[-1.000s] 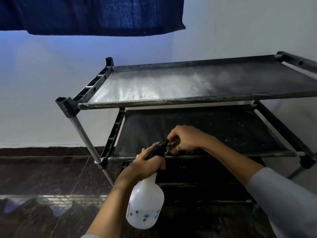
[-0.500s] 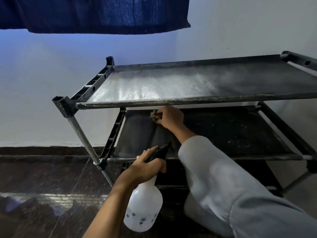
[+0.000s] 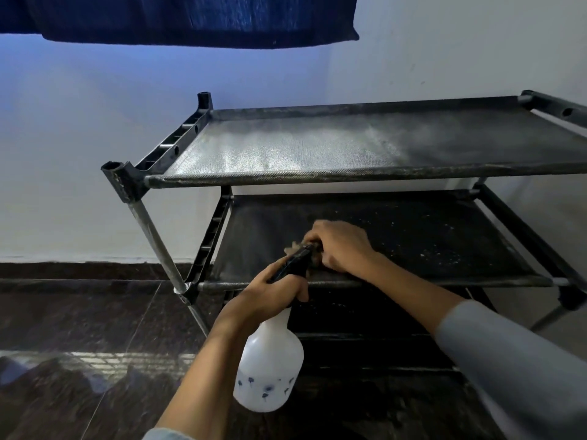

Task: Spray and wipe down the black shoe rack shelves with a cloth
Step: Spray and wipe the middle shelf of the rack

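A black shoe rack [image 3: 349, 179] stands against the white wall, its top shelf damp and shiny. The second shelf [image 3: 428, 236] carries pale specks on its right half. My right hand [image 3: 341, 246] grips a small brownish cloth [image 3: 293, 248] near the front left of that second shelf; most of the cloth is hidden under the hand. My left hand [image 3: 270, 290] grips the black trigger head of a white spray bottle [image 3: 270, 369], which hangs in front of the rack below the second shelf's front bar.
A dark blue fabric [image 3: 190, 17] hangs above at the top of the view. The floor [image 3: 79, 328] is dark glossy tile. A lower shelf [image 3: 365, 315] of the rack lies in shadow behind the bottle. The wall stands close behind the rack.
My right hand with the cloth has come back from the rear of the second shelf to its front. The left hand and bottle have stayed about where they were.
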The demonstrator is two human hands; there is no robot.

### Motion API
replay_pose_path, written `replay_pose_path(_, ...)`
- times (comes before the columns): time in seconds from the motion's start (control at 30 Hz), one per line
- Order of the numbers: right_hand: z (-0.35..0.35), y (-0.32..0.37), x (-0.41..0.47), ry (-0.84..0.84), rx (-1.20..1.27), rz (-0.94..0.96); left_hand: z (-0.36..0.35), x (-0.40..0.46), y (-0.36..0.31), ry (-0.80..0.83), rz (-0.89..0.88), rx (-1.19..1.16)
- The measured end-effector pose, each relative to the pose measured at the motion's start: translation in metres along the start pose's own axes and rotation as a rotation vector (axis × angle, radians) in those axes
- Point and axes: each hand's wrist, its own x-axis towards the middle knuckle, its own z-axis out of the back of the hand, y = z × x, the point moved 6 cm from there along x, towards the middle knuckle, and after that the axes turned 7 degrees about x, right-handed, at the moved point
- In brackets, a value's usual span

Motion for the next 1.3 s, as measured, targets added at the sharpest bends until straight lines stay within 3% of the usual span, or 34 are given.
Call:
replay_pose_path(0.17,0.013,-0.017,0.071,-0.304,-0.068,-0.039,0.001,0.002,0.003,-0.009,0.0,-0.005)
replay_pose_path(0.3,0.013,-0.017,0.084,-0.356,-0.022,-0.102,0.0,0.002,0.0,-0.004,-0.016,0.006)
replay_pose_path(0.4,0.006,-0.013,0.06,-0.185,-0.011,-0.075,-0.002,-0.002,-0.002,0.005,-0.004,-0.017)
replay_pose_path(0.57,0.009,-0.007,-0.009,0.323,0.058,-0.059,-0.003,-0.008,-0.002,-0.025,0.034,-0.046)
replay_pose_path(0.63,0.019,-0.01,-0.029,0.382,0.117,-0.044,-0.004,-0.012,-0.005,-0.029,0.023,-0.04)
replay_pose_path(0.73,0.024,-0.013,-0.04,0.289,0.16,-0.081,-0.004,-0.019,-0.009,-0.058,0.026,-0.031)
replay_pose_path(0.87,0.013,-0.015,-0.033,0.005,0.123,-0.123,-0.007,-0.025,-0.015,-0.029,0.014,0.01)
replay_pose_path(1.17,0.031,-0.052,0.049,-0.39,-0.005,-0.181,-0.005,-0.01,-0.006,-0.022,0.004,-0.008)
replay_pose_path(1.3,0.028,-0.056,0.053,-0.32,0.009,-0.24,-0.003,-0.006,-0.001,-0.006,0.044,-0.054)
